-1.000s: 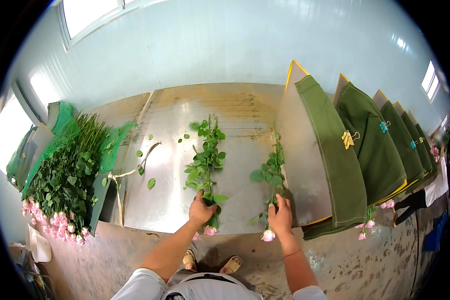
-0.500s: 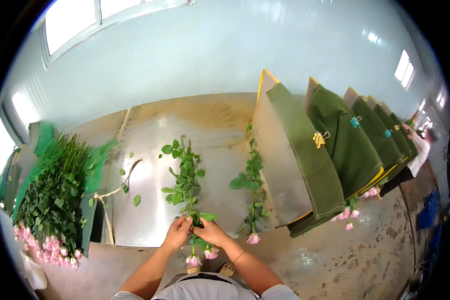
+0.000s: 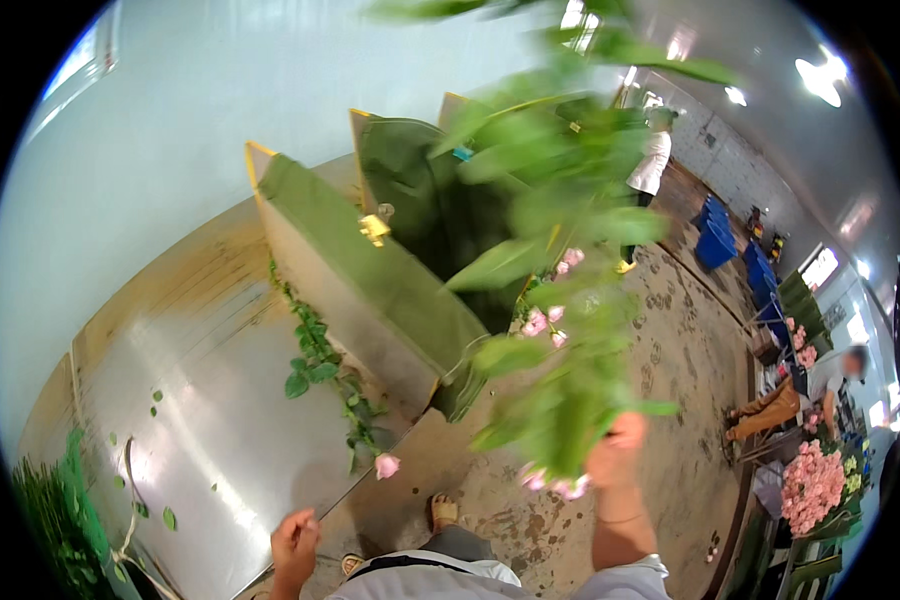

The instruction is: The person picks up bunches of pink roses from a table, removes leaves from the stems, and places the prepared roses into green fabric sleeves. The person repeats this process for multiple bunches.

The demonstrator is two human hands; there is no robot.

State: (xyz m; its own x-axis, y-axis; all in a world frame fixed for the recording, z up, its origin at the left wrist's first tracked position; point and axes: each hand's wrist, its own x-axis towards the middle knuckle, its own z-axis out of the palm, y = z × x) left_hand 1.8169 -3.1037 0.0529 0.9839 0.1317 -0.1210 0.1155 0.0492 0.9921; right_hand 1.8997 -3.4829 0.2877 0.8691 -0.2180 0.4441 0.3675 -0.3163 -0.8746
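My right hand [image 3: 620,450] is closed round the stems of leafy pink roses [image 3: 570,395], raised on the right. Their leaves rise high across the view, blurred by motion, and the pink heads hang low beside the hand. Near the front edge of the metal table [image 3: 205,400], my left hand [image 3: 295,545] has its fingers curled, with nothing seen in them. A single pink rose [image 3: 387,466] lies on the table along the first green-covered divider [image 3: 370,270], its head at the front edge.
More dividers stand behind the first, with rose heads [image 3: 535,322] poking out. Loose leaves and a cord [image 3: 130,490] lie on the table; green stems [image 3: 50,520] are far left. Blue bins [image 3: 715,240], two people and a bunch of roses [image 3: 812,485] are on the right.
The view has turned right. My right hand has lifted the roses off the table and swung them up to the right. My left hand has let go of them.
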